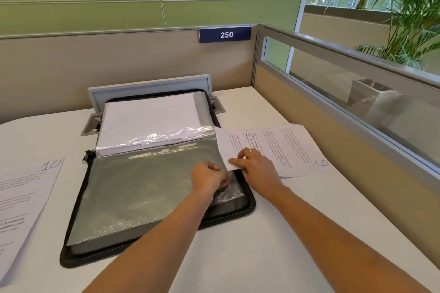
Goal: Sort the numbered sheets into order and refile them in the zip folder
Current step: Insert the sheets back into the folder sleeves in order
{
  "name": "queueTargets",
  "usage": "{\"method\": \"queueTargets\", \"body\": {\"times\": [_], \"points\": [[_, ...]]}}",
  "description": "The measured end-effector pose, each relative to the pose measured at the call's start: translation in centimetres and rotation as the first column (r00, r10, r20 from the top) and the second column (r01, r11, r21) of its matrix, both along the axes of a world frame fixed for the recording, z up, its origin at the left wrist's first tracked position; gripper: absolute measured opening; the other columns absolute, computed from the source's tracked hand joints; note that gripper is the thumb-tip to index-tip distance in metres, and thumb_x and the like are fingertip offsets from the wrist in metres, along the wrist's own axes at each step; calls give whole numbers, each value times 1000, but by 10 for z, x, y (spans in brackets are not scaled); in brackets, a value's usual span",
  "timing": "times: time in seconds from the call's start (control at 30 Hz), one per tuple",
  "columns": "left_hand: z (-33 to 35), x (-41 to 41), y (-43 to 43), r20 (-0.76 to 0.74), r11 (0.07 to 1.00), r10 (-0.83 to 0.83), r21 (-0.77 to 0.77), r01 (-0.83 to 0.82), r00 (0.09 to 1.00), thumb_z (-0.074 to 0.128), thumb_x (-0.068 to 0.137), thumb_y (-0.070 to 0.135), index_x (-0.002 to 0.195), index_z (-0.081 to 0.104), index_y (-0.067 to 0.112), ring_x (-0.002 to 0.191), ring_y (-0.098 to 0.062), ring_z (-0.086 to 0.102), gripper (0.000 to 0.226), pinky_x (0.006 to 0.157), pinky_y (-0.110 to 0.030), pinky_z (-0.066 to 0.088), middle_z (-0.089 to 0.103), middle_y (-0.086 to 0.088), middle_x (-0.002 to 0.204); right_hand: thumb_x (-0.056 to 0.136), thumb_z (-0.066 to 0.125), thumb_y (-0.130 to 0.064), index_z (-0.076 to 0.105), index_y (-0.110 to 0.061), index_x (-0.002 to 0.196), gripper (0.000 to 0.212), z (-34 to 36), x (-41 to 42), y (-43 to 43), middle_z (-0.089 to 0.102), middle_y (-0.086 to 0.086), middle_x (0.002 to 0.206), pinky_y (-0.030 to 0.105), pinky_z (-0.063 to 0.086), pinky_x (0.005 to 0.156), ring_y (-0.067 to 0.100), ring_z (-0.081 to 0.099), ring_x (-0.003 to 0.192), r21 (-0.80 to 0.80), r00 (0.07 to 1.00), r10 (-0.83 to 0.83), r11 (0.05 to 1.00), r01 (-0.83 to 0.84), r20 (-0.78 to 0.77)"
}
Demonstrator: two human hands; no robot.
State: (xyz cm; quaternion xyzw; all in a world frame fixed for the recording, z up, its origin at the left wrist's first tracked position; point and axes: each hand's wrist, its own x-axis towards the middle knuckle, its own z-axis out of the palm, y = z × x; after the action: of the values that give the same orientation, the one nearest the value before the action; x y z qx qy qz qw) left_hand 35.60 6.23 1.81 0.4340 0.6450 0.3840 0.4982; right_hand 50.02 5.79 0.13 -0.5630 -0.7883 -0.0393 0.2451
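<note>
The open black zip folder [157, 197] lies mid-desk, its clear plastic sleeve [147, 188] uppermost. To its right, the white printed sheet numbered 9 [285, 147] enters the sleeve's right edge. The left hand [208, 179] pinches the sleeve mouth; the right hand [256, 167] pinches the sheet's corner. Feeding it squarely should avoid creasing.

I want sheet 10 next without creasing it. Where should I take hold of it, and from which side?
Take sheet 10 by its right long edge, coming from the folder side with the left hand. It lies flat on the desk with that edge fully exposed and nearest; its left part runs out of view. Slide a fingertip under first, probably, since nothing lifts the edge.
</note>
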Motion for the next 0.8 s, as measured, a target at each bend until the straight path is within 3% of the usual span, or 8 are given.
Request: {"method": "queueTargets", "body": {"times": [0.13,0.23,0.33,0.43,0.53,0.6,0.73,0.8], "points": [[3,-1,-1,11,1000,20,13,-20,1000,69,76,-6,77,53,12,61,-21,64,24,58,-30,57,63,-10,77,95,51,-13,63,-21,123,31,-1,1,-3,56,11,116,27,41,75,28,58,97,-110,991,68,992,-55,115],[3,-2,0,-122,993,29,116,-15,992,70,74,-3,72,53,16,70,-20,62,25,62,-28,53,60,-4,74,96,49,-17,63,-21,123,30,-3,1,-3,57,12,114,25,33,73,29,58,97,-124,981,103,989,-83,165],[6,1,2,-221,978,17,206,30,975,70,72,-2,72,54,16,73,-18,61,25,61,-24,50,61,-2,74,97,47,-17,63,-19,122,30,0,0,-2,57,10,114,29,38,75,27,53,102,-183,963,162,975,-124,214],[10,5,2,-238,961,-10,268,75,971,70,72,-3,72,53,16,70,-21,64,25,63,-29,53,63,-4,70,95,48,-15,67,-18,117,29,10,-1,-5,57,6,122,31,40,85,24,48,108,-243,949,225,955,-170,222],[15,4,2,-200,948,-70,292,128,977,73,78,7,79,57,13,71,-20,67,17,63,-30,56,66,-5,77,94,48,-15,64,-22,122,32,20,0,-9,49,3,135,32,36,99,21,44,119,-413,956,255,893,-177,143],[16,-5,6,-243,925,-95,337,175,965,69,84,18,83,59,14,74,-19,66,11,67,-31,56,68,-3,83,93,48,-12,64,-18,121,33,25,1,-8,47,1,141,29,34,105,20,46,122,-556,962,271,802,-218,14],[3,-46,19,-530,893,-15,374,251,848,58,92,28,95,61,15,86,-16,60,13,73,-25,43,63,3,89,93,45,-7,64,-10,118,32,33,8,2,44,-6,143,27,25,109,13,38,131,-737,949,149,600,-311,-279],[-8,-71,26,-655,886,-9,345,310,756,55,93,31,106,61,15,98,-20,59,21,80,-29,41,64,2,97,96,41,-7,67,-13,110,30,36,12,11,47,-11,137,25,23,109,11,39,127,-770,921,79,524,-364,-382]]}}
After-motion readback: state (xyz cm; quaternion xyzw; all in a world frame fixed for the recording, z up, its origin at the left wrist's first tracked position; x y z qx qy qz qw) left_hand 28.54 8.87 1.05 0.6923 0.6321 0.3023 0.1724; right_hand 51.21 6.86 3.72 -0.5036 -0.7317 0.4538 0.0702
